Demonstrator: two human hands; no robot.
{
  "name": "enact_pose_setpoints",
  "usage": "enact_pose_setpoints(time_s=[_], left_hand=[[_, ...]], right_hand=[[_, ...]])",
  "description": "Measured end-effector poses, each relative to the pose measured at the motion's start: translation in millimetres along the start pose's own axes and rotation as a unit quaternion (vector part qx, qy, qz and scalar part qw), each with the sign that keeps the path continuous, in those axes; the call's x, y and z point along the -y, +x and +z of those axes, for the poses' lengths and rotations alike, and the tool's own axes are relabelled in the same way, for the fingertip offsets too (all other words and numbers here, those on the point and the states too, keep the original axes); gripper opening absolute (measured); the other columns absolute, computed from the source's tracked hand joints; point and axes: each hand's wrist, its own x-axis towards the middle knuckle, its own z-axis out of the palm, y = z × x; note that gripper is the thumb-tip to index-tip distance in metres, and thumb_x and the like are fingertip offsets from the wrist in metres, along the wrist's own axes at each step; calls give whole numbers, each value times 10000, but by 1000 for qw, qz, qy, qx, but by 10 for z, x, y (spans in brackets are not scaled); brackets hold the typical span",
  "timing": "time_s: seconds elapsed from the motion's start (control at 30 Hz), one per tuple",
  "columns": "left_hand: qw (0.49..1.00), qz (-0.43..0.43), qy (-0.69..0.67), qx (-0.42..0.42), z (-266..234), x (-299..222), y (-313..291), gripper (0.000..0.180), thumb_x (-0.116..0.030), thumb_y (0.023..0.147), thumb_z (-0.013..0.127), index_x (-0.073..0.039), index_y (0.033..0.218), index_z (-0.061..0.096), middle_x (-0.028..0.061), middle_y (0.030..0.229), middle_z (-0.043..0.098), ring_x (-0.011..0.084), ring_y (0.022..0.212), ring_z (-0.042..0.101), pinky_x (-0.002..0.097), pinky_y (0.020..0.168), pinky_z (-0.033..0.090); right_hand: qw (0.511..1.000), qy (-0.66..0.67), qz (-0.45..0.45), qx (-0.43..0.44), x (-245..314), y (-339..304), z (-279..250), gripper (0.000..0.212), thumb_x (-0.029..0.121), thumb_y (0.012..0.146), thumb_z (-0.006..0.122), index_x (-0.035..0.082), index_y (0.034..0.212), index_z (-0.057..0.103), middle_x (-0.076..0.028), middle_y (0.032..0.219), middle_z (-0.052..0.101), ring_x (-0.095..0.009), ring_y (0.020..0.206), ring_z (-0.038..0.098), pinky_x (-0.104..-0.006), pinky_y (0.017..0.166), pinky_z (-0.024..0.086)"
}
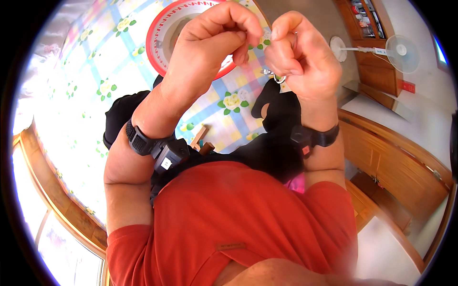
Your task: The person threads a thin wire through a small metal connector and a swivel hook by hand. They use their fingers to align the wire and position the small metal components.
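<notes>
Both my hands are raised close together in front of my chest, over a flowered sheet. My left hand (214,43) is closed, its thumb pressed toward the curled fingers, in front of a white basin (156,47) with a red rim. A little to the right, my right hand (307,59) is closed too, fingers bent in toward the thumb. Whatever they pinch, if anything, is too small or hidden. Just below the right hand's fingers shows a metal ring with a small silvery clasp (268,72); whether the hand touches it I cannot tell.
Under the basin spreads the checked, flowered sheet (231,102). Near my lap lies a small wooden piece (199,136). A white standing fan (401,53) and a brown wooden cabinet (377,74) are at the right. Dark devices (171,155) are strapped to my forearms.
</notes>
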Motion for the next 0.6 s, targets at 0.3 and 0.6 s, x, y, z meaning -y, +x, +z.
enact_pose_setpoints(time_s=[0.3,0.6], left_hand=[[975,-46,210,56,-60,39,19,266,-252,972,516,-46,811,570,-6,657,505,54,601,480,192,547,383],[1000,-16,-8,24,-51,42,46,91,-108,960,496,-44,973,559,19,748,539,86,623,476,213,577,382]], right_hand=[[994,-107,-10,-37,-47,7,-98,271,274,969,463,16,953,543,33,564,378,-70,499,301,-237,489,251],[954,-236,-61,-172,-106,25,-1,204,146,971,492,-7,1048,603,-5,632,488,-76,534,387,-220,508,316]])
